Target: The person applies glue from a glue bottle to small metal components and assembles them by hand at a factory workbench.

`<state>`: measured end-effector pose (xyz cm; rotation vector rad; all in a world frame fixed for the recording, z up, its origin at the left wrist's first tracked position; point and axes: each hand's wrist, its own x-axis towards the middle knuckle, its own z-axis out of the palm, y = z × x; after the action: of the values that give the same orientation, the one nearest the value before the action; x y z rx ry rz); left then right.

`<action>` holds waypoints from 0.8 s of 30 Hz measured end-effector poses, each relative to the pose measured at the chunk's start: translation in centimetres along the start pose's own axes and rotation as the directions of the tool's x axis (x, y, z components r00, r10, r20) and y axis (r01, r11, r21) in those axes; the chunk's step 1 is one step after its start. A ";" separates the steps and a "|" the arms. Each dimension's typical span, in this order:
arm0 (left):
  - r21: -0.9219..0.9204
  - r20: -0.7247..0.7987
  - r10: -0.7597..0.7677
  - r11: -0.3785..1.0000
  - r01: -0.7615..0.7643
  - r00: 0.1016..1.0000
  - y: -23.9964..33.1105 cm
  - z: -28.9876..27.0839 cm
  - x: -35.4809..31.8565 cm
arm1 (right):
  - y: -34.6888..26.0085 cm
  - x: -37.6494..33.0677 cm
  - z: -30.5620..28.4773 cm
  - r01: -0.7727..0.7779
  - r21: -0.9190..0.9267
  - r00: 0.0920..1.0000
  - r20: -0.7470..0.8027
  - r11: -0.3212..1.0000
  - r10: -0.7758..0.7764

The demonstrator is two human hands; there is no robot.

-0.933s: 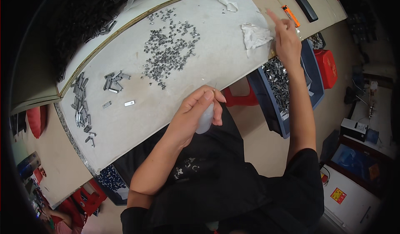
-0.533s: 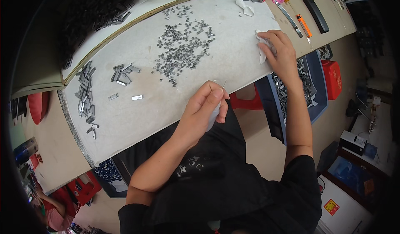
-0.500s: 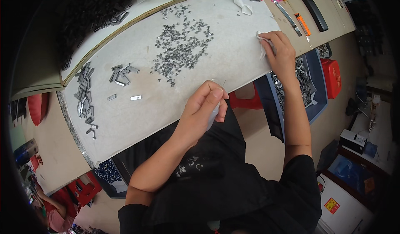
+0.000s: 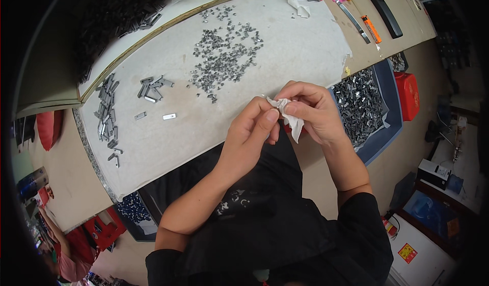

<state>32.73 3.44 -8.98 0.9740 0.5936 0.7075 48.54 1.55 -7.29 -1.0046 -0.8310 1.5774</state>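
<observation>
In front of my body, just past the table's near edge, my two hands meet. My right hand [image 4: 322, 117] pinches a crumpled white tissue [image 4: 292, 123], one corner of which hangs down. My left hand [image 4: 248, 135] is closed, thumb against the fingers, right beside the tissue. A thin pin-like thing stuck out of it earlier; fingers and tissue hide it now. Beyond the hands, many tiny metal parts [image 4: 226, 62] lie scattered over the white table surface [image 4: 173, 158]. Further left are a small heap of oblong metal pieces [image 4: 154, 88] and two single ones [image 4: 169, 116].
A long pile of metal pieces [image 4: 107, 114] lines the table's left side. At the far right lie an orange cutter [image 4: 371, 29], a metal strip [image 4: 352, 21], a black case [image 4: 385, 16] and another tissue [image 4: 299, 6]. A blue bin [image 4: 394, 128] of metal parts stands below, beside a red stool [image 4: 407, 97].
My right hand has come from the table's right end toward my left hand, carrying the white tissue with it. The left hand stays in nearly the same place, still closed.
</observation>
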 end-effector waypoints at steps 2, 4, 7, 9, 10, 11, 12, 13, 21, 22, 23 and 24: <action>0.038 0.004 -0.005 0.999 0.005 1.000 0.0 -0.2 0.0 | 0.0 0.1 0.2 0.050 -0.087 0.999 -0.006 0.995 -0.051; 0.074 0.009 -0.012 0.997 0.011 1.000 -0.1 -0.2 -0.1 | -0.1 0.1 0.2 0.098 -0.175 0.995 -0.010 0.980 -0.102; 0.066 -0.003 -0.022 0.998 0.022 1.000 0.0 -0.3 -0.2 | -1.0 0.1 -0.2 0.262 -0.341 0.957 -0.031 0.903 -0.289; 0.079 0.002 -0.030 0.996 0.030 1.000 0.1 -0.5 -0.3 | -2.3 0.8 -1.3 0.331 -0.375 0.889 -0.185 0.866 -0.420; 0.079 0.004 -0.028 0.996 0.028 1.000 0.2 -0.5 -0.3 | -3.0 1.4 -1.9 0.378 -0.446 0.809 -0.267 0.811 -0.524; 0.066 0.008 -0.029 0.997 0.028 1.000 0.2 -0.5 -0.2 | -3.5 2.1 -3.1 0.331 -0.623 0.753 -0.278 0.709 -0.596; 0.053 0.012 -0.029 0.998 0.028 1.000 0.2 -0.6 -0.1 | -4.1 2.7 -4.5 0.259 -0.772 0.694 -0.269 0.580 -0.668; 0.054 0.009 -0.025 0.998 0.025 1.000 0.3 -0.7 -0.1 | -4.4 3.4 -5.9 0.263 -0.772 0.695 -0.265 0.579 -0.668; -0.160 0.025 0.041 0.986 -0.037 0.999 0.5 -1.3 -0.3 | -1.4 2.9 -3.4 0.199 -0.979 0.697 0.105 0.051 -0.709; -0.154 0.010 0.041 0.987 -0.039 0.999 0.5 -1.4 -0.5 | -0.5 1.8 -1.3 0.244 -0.944 0.746 0.034 0.224 -0.666; -0.180 -0.025 0.126 0.975 -0.129 0.992 0.4 -1.6 -0.7 | 1.0 0.8 0.1 0.319 -0.806 0.789 -0.065 0.498 -0.611; -0.204 -0.069 0.196 0.957 -0.206 0.978 0.0 -1.9 -0.5 | 2.3 0.0 1.5 0.311 -0.619 0.855 -0.150 0.722 -0.496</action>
<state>31.02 4.08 -9.71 0.8286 0.4547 0.9577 46.28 1.00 -8.70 -1.3386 -1.2488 0.7536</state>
